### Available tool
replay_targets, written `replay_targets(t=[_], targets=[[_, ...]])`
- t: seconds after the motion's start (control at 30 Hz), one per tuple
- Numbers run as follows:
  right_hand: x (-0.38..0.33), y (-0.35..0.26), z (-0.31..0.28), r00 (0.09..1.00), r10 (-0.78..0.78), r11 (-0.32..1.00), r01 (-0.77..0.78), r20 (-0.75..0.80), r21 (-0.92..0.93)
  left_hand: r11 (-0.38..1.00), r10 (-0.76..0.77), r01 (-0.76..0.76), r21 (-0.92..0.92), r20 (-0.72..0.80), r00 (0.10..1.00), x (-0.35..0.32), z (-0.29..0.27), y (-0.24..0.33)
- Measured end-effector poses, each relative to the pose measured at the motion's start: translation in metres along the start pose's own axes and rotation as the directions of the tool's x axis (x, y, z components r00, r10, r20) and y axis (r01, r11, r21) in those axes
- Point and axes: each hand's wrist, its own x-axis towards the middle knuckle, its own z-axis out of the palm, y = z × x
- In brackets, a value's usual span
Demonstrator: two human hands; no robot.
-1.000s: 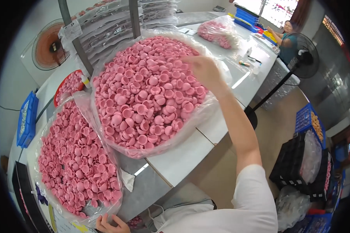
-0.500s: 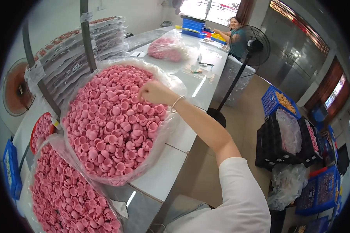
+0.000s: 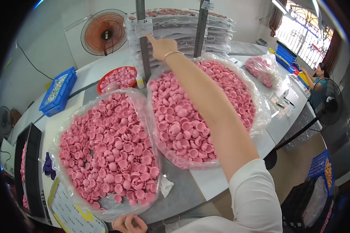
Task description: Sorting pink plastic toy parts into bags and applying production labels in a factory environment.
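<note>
My right hand (image 3: 163, 47) is raised across the right bag, its index finger stretched toward a white label (image 3: 144, 27) on an upright metal post; the other fingers are curled and hold nothing. I cannot tell whether the fingertip touches the label. At the bottom edge, my left hand (image 3: 129, 224) is by the near rim of the left bag, fingers loosely bent and apart with nothing visible in them; part of it is cut off. Small pink cup-shaped pieces fill the left clear plastic bag (image 3: 109, 155) and the right one (image 3: 175, 112), which my right forearm partly covers.
Stacked plastic-wrapped trays (image 3: 217, 35) stand behind the posts. A red basin (image 3: 101, 86) of pink pieces and a blue crate (image 3: 60, 93) lie leftward. An orange fan (image 3: 104, 33) is behind. A person (image 3: 321, 77) sits far right near a black fan (image 3: 327, 101).
The view has swung left, bringing the left bag and blue crate further in. My right hand has gone from above the right bag's pieces to the post's label. My left hand has come into view.
</note>
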Motion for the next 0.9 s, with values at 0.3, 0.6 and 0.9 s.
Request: replay_targets(t=[0.3, 0.6, 0.9], targets=[[0.051, -0.020, 0.030, 0.974, 0.200, 0.977, -0.190, -0.105, 0.100, 1.000, -0.017, 0.014, -0.025, -0.109, 0.994, 0.004, 0.009, 0.005], [-0.104, 0.053, -0.030, 0.995, -0.062, 0.997, 0.064, 0.074, -0.030, 1.000, -0.010, 0.007, -0.030, -0.131, 0.991, 0.011, 0.005, -0.001], [-0.268, 0.183, -0.059, 0.927, 0.312, 0.735, -0.375, 0.210, 0.565, 0.994, 0.098, -0.102, -0.045, -0.082, 0.992, 0.017, 0.004, 0.005]])
